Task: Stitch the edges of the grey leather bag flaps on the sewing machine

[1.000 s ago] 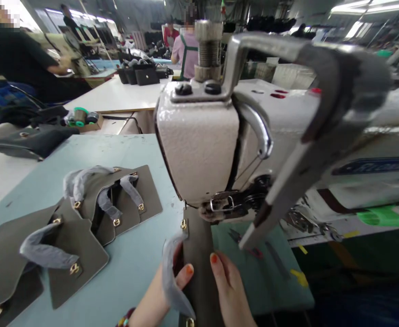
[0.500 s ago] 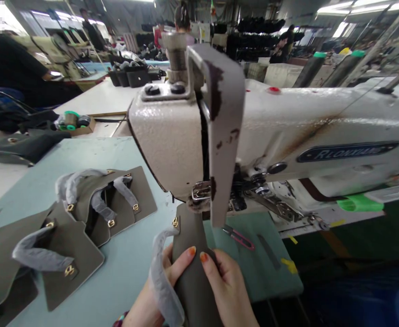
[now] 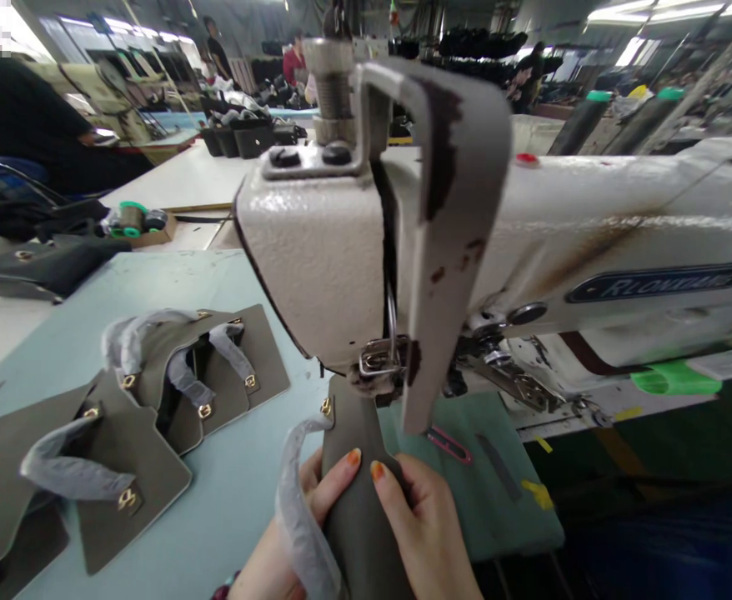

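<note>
Both hands were closed on the olive-grey leather panel (image 3: 354,492): the left hand (image 3: 303,521) pinched its left edge and the right hand (image 3: 419,525) its right edge, thumbs pressed on top and almost touching. The panel lay on the pale blue table (image 3: 234,492), at the near edge below the sewing machine (image 3: 322,258).

In the head view, the panel's far end went under the machine head, so the needle and the seam could not be made out. Its near end, and both wrists, were cut off by the bottom edge. The fingers beneath the panel were hidden.

A worn metal guard (image 3: 459,225) hung down in front of the machine and blocked the presser area. A foam-wrapped handle (image 3: 297,517) looped off the panel's left side over the left hand, fixed by a brass ring (image 3: 326,407). Pink snips (image 3: 448,444) lay just right of the panel. A stack of like panels (image 3: 147,450) lay well apart to the left, with thread spools (image 3: 132,218) farther back.

The panel's long axis ran from the person straight away, its far end pointing under the needle
</note>
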`<state>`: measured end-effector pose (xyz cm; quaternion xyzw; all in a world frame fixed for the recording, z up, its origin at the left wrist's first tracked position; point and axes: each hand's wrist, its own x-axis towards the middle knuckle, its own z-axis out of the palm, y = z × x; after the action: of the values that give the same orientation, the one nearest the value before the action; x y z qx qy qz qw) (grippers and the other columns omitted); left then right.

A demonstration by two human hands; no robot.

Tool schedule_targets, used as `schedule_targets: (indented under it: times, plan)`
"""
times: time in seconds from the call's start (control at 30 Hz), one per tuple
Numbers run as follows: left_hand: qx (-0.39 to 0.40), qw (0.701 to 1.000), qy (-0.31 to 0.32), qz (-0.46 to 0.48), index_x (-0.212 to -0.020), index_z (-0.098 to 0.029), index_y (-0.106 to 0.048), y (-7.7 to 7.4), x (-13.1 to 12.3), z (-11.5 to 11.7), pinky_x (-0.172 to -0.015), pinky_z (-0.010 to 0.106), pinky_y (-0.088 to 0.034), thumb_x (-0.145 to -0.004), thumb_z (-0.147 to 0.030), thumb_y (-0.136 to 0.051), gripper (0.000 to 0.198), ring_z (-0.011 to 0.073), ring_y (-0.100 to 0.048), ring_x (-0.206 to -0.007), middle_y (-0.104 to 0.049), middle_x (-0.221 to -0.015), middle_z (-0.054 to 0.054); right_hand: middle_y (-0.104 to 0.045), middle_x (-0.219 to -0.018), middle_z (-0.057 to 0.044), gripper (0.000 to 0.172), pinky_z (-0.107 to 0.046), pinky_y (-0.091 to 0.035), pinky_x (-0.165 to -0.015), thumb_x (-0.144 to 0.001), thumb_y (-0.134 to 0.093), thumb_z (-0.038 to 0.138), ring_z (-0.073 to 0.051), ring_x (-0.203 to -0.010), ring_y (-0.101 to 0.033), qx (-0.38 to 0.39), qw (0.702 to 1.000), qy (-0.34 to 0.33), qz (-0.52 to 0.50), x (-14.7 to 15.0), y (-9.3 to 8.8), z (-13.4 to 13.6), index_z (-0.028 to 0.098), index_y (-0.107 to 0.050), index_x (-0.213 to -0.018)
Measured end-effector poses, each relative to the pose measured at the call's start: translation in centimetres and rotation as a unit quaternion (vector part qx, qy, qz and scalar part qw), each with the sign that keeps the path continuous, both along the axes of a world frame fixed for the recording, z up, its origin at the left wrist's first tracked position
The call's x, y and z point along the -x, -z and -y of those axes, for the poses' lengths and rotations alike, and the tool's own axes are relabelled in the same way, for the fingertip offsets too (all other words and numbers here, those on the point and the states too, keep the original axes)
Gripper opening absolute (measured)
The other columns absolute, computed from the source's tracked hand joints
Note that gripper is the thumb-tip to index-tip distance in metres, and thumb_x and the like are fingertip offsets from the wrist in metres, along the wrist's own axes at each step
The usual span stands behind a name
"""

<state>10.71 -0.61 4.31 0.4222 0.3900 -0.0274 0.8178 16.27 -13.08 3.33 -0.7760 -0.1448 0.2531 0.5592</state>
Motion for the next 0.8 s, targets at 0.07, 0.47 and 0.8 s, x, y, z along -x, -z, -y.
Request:
schedule_targets:
  times: [0.07,0.47,0.8]
  plan:
    - [-0.006,1.000,-0.002,0.010,-0.107,-0.017,-0.065,0.1,-0.2,-0.2,-0.077,0.039,-0.058,-0.067,-0.045,-0.077,0.050,0.0314,-0.072,-0.081,-0.074,-0.088,0.013,-0.048,-0.062,0.000,0.041,-0.022,-0.032,-0.054,-0.091,-0.043,0.047,-0.013,-0.061,-0.045,-0.006,1.000,0.001,0.005,-0.3,0.1,-0.3,0.015,-0.051,-0.067]
    - [0.002,0.997,-0.007,0.073,-0.116,-0.013,-0.061,0.3,-2.3,-2.2,-0.067,0.031,-0.058,-0.075,-0.037,-0.074,0.049,0.0245,-0.072,-0.073,-0.074,-0.093,0.015,-0.048,-0.062,0.001,0.039,-0.021,-0.033,-0.055,-0.090,-0.045,0.044,-0.013,-0.061,-0.045,-0.022,0.999,0.017,0.042,-2.7,-0.1,-2.4,0.015,-0.053,-0.065]
    - [-0.075,0.989,-0.004,0.125,-0.101,-0.017,-0.070,-0.8,-4.2,-3.6,-0.085,0.034,-0.055,-0.072,-0.036,-0.075,0.036,0.0285,-0.068,-0.097,-0.072,-0.105,0.013,-0.046,-0.059,0.001,0.039,-0.021,-0.032,-0.052,-0.086,-0.048,0.045,-0.012,-0.057,-0.042,-0.048,0.997,0.039,0.048,-4.3,0.5,-3.9,0.014,-0.053,-0.063]
